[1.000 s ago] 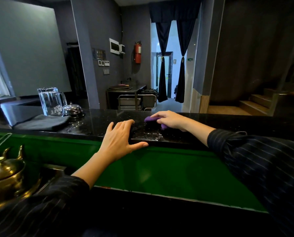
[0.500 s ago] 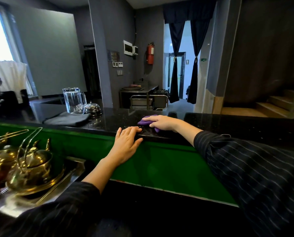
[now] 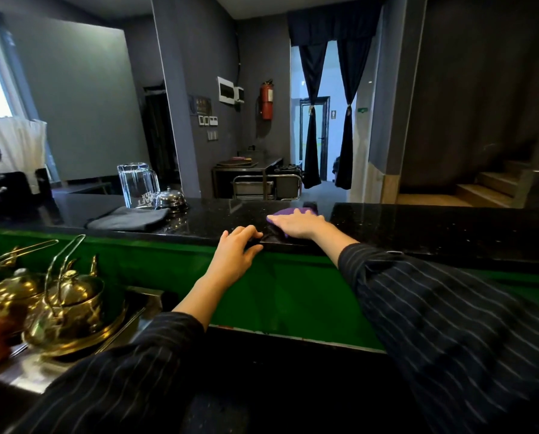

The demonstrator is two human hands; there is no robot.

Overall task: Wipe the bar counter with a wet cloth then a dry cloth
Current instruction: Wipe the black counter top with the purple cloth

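Dark bar room; black speckled counter (image 3: 418, 227) over a green front panel (image 3: 293, 292). Nearest, at left below the counter: brass kettles (image 3: 71, 305) on a steel tray. Left hand (image 3: 235, 252) grips the counter's near edge, fingers curled together over the lip. Just beyond it, right hand (image 3: 296, 225) lies flat on a purple cloth (image 3: 293, 212), fingers straight and together, pressing the cloth to the countertop. Further left on the counter: folded grey cloth (image 3: 127, 218), then bell (image 3: 170, 198) and glass jug (image 3: 136, 184).
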